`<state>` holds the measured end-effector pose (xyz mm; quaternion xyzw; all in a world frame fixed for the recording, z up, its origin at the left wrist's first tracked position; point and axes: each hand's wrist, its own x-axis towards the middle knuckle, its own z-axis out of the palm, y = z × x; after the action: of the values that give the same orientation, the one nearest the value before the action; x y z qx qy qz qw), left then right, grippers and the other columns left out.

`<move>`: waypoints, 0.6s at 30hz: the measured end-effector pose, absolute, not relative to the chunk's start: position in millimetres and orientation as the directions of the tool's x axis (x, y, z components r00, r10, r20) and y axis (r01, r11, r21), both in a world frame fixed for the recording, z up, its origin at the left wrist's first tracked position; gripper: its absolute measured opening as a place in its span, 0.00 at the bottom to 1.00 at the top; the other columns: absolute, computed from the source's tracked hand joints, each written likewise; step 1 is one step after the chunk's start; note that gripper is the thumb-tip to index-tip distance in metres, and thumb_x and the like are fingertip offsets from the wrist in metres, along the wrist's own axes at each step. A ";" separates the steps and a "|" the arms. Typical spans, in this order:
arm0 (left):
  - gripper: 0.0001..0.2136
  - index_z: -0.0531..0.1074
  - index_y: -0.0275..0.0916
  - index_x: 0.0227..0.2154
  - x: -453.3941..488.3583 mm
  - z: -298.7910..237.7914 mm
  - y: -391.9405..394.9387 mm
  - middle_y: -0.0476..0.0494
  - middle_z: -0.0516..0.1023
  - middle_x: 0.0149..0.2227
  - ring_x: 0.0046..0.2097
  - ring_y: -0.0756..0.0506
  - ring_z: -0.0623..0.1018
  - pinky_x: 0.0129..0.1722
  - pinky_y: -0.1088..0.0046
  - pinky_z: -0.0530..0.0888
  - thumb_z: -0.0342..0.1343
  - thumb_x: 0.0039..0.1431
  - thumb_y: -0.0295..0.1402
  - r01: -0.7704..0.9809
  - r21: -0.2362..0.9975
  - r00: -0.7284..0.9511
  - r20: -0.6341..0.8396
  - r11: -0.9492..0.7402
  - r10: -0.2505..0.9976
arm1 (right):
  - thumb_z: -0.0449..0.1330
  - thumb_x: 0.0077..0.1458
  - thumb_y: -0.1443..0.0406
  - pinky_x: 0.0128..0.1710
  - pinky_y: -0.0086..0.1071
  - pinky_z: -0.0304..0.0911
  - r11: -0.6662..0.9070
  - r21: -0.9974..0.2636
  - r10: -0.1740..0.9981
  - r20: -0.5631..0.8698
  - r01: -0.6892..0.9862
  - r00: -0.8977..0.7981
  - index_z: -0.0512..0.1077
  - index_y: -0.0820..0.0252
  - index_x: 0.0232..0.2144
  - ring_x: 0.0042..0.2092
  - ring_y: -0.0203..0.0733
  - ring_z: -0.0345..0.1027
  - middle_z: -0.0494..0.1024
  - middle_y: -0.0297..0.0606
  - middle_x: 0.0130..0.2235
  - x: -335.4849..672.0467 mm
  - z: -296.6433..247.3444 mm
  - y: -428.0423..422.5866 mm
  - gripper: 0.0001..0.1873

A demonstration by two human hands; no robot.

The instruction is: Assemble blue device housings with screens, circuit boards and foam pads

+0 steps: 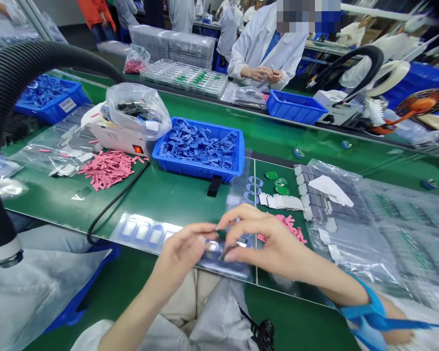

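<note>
My left hand [181, 258] and my right hand [267, 243] meet above the bench's near edge, their fingertips pinching a small shiny film piece [214, 246]. Its exact shape is partly hidden by my fingers. Under my hands lies a clear sheet [223, 267] with blue oval gaskets [142, 231] on it. Pink foam strips [287, 226] lie just beyond my right hand, near a stack of white cards [281, 202] and green round discs [280, 185]. A blue strap [366, 312] circles my right wrist.
A blue bin of blue rubber parts [199, 148] stands ahead, beside a pile of pink strips [108, 168] and a white machine [111, 136]. A black ribbed hose [7, 122] arches at the left. A co-worker's hands [261, 74] work across the green bench.
</note>
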<state>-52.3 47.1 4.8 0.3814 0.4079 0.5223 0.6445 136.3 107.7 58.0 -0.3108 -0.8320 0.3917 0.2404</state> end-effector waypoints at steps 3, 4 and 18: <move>0.21 0.79 0.40 0.40 -43.3 14.7 48.4 0.40 0.83 0.34 0.37 0.45 0.80 0.40 0.71 0.74 0.64 0.46 0.47 -0.386 0.773 0.579 -0.223 0.504 0.785 | 0.66 0.50 0.65 0.44 0.33 0.67 0.434 -0.844 0.640 0.043 0.315 -0.767 0.73 0.55 0.27 0.46 0.38 0.69 0.73 0.34 0.44 148.6 72.4 91.0 0.05; 0.20 0.80 0.39 0.37 -39.3 16.0 47.5 0.41 0.83 0.31 0.35 0.46 0.80 0.39 0.72 0.73 0.65 0.44 0.47 -0.358 0.749 0.657 -0.223 0.557 0.721 | 0.66 0.49 0.66 0.43 0.31 0.68 0.416 -0.850 0.627 0.010 0.324 -0.779 0.72 0.55 0.26 0.45 0.37 0.69 0.73 0.33 0.44 151.1 74.5 85.8 0.05; 0.16 0.81 0.44 0.35 -15.3 24.5 22.8 0.51 0.84 0.30 0.32 0.55 0.79 0.35 0.84 0.72 0.70 0.39 0.38 -0.480 0.599 0.643 -0.257 0.641 0.722 | 0.59 0.51 0.77 0.29 0.30 0.63 0.633 -0.568 0.770 0.535 0.527 -0.348 0.72 0.61 0.29 0.31 0.36 0.63 0.69 0.36 0.27 162.5 63.4 22.8 0.08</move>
<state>-15.3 22.8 24.5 0.2469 0.2449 0.3446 0.8720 162.5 22.8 63.4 -0.4016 -0.8071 0.1497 0.4060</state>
